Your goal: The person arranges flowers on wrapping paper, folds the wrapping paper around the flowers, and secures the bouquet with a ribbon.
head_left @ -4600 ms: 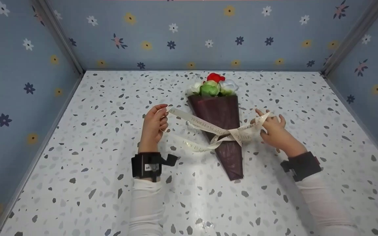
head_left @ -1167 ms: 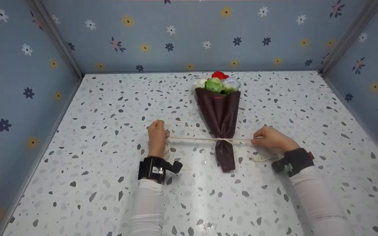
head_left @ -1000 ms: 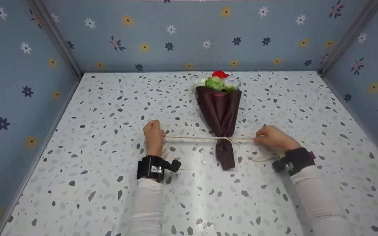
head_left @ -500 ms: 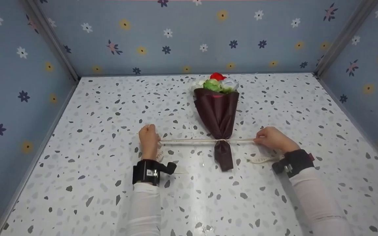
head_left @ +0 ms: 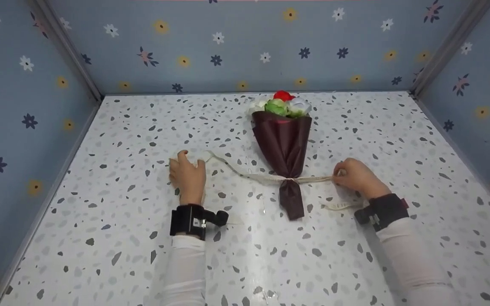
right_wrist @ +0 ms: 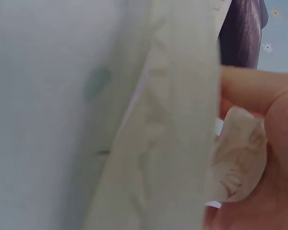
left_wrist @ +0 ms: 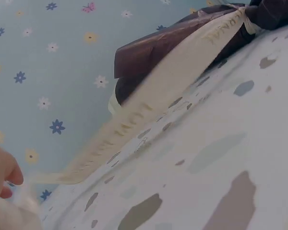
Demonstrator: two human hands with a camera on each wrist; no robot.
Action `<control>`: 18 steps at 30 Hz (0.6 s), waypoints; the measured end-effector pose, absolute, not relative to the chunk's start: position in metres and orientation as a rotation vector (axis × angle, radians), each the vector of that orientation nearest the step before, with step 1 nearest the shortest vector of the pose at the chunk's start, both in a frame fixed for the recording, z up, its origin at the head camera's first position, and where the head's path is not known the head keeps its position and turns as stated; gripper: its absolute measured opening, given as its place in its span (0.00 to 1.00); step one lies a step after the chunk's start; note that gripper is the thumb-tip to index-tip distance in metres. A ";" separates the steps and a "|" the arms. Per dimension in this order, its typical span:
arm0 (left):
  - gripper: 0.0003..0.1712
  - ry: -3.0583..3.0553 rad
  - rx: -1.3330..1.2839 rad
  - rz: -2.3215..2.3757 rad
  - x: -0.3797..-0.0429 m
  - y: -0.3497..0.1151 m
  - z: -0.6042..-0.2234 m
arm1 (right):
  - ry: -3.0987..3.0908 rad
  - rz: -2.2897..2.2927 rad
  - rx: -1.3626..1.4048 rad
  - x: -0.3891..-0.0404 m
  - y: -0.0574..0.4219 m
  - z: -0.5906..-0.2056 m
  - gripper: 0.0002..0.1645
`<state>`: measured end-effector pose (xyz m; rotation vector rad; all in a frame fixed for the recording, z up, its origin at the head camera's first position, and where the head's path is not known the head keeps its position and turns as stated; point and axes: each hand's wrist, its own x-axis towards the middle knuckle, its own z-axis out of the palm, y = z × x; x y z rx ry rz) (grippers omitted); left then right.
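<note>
A bouquet in dark maroon wrapping [head_left: 282, 144] lies on the speckled table, its red, green and white flowers [head_left: 276, 107] toward the back wall. A cream ribbon [head_left: 245, 174] with printed letters is knotted round its narrow lower part, gathering the wrap. On the right, my right hand [head_left: 357, 176] pinches one end of the ribbon, held straight from the knot; a loop of ribbon [right_wrist: 240, 158] bulges by its palm. To the left, my left hand [head_left: 189, 178] has its fingers spread. The ribbon's slack left side [left_wrist: 149, 96] curves from the knot to beside its thumb.
Blue walls [head_left: 245, 42] with printed flowers close off the back and both sides of the speckled table [head_left: 134, 250]. A loose ribbon tail [head_left: 338, 207] lies near the right wrist. Each wrist wears a black camera strap [head_left: 189, 221].
Earlier the ribbon loops hung loosely over the bouquet; both hands then drew it taut and the wrap cinched in. Now the left fingers have spread and the left ribbon has gone slack.
</note>
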<state>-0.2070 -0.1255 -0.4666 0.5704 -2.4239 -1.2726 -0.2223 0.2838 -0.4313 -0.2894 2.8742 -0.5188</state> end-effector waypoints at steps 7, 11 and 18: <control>0.38 -2.459 0.613 -1.081 -0.200 -0.122 -0.456 | 3.102 -0.497 -0.147 -0.219 0.280 -0.427 0.18; 0.40 -2.516 0.657 -1.026 -0.199 -0.126 -0.452 | 3.128 -0.555 -0.100 -0.218 0.275 -0.426 0.18; 0.35 -2.529 0.781 -0.943 -0.199 -0.136 -0.453 | 3.096 -0.549 -0.152 -0.217 0.272 -0.428 0.14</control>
